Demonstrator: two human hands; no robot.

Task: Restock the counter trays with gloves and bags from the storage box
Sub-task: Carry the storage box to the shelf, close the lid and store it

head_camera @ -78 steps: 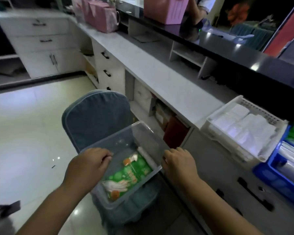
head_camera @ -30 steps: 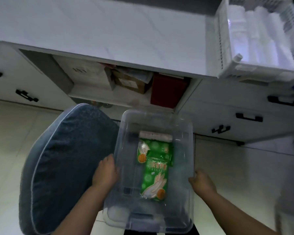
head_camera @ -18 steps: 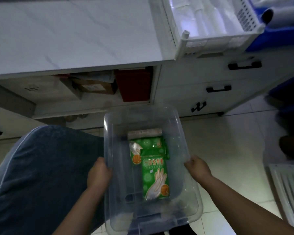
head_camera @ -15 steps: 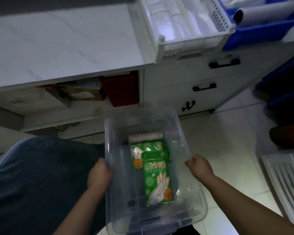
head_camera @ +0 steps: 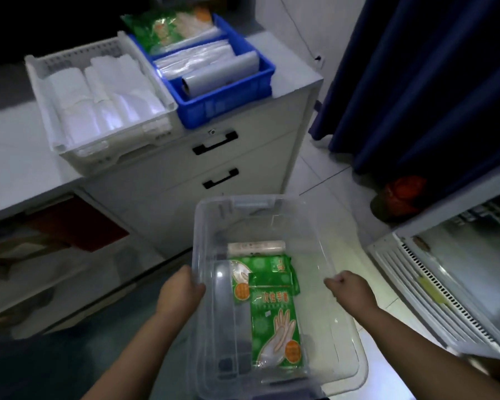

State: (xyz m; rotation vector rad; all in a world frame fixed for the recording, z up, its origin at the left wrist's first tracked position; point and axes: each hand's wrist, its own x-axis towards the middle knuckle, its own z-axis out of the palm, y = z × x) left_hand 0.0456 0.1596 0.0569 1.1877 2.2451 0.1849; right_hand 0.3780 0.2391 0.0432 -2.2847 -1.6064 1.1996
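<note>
Left hand (head_camera: 179, 293) and right hand (head_camera: 350, 290), apart, still grip the box (head_camera: 202, 226) sides, box now carried right, before drawers (head_camera: 217, 157) under the blue tray (head_camera: 225, 102).

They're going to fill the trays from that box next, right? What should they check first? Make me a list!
1. Box held firmly: ok. The left hand and right hand each grip a side rim.
2. Lid off: ok.
3. Stock inside: ok. Green glove packs and a bag roll lie on the bottom.
4. A hand free for picking: not ok. Both hold the box.
5. Room in the blue tray: cannot tell. It already holds clear bags and a green pack.
6. Room in the white tray: cannot tell. White bags cover its bottom.
</note>
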